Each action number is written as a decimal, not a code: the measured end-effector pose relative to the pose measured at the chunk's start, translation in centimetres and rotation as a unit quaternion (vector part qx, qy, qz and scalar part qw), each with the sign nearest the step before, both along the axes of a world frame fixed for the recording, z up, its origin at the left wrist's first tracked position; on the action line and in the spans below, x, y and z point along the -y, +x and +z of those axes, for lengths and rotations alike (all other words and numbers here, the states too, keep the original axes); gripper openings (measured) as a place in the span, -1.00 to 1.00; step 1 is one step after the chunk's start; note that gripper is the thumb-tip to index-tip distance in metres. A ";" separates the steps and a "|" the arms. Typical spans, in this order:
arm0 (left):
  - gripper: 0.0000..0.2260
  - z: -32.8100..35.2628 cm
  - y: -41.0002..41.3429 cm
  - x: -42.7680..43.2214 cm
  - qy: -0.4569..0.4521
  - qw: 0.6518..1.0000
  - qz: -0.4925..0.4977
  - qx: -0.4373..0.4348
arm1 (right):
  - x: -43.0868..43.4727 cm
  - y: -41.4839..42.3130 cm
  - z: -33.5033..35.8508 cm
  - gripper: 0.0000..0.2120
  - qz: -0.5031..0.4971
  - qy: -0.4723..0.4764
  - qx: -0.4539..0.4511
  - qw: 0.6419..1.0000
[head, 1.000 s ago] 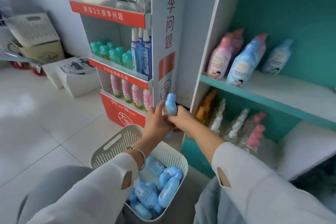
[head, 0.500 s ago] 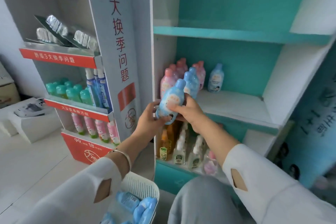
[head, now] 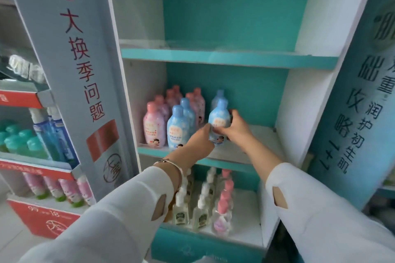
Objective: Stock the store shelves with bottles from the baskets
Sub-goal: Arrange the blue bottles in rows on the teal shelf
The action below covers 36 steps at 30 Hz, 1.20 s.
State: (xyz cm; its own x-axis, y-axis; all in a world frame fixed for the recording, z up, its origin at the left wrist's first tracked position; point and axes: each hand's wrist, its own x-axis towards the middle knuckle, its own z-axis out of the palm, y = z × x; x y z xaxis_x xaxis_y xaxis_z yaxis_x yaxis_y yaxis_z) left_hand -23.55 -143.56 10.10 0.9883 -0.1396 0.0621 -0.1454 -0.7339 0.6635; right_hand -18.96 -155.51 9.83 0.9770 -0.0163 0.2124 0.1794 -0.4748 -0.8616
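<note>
A light blue bottle stands upright at the middle shelf of the teal and white unit, in front of another blue bottle. My left hand holds its lower left side and my right hand grips its right side. To its left stand two more blue bottles and several pink bottles. The basket is out of view.
The shelf's right half is bare. The lower shelf holds pump bottles and pink-capped bottles. The top shelf holds nothing. A red and grey display stand with green, blue and pink bottles stands at left.
Both hands have carried the blue bottle up from the basket and onto the middle shelf, and the view has risen, so the basket has left the frame.
</note>
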 end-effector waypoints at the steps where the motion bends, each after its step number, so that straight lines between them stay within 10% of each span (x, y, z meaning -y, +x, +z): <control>1: -0.60 -0.2 0.8 0.3 0.002 1.000 0.004 -0.004 | 0.1 0.8 -0.1 -0.36 -0.003 -0.021 0.001 1.000; 28: -0.63 -0.9 1.2 -0.6 -0.068 0.989 0.063 0.118 | -0.3 0.9 -1.0 -0.53 -0.082 -0.114 0.065 0.988; 36: -0.79 -1.9 -7.7 -7.8 -0.002 0.982 0.101 0.161 | -5.8 -9.2 -1.5 -0.78 0.122 -0.195 0.139 0.963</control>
State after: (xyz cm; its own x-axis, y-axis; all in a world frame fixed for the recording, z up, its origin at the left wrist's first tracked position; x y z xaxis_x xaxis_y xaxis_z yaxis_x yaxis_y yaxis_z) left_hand -31.21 -135.72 8.20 0.9252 0.0580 0.3751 -0.1992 -0.7671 0.6098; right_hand -28.13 -149.72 8.38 0.8457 0.3411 0.4103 0.5255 -0.6660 -0.5294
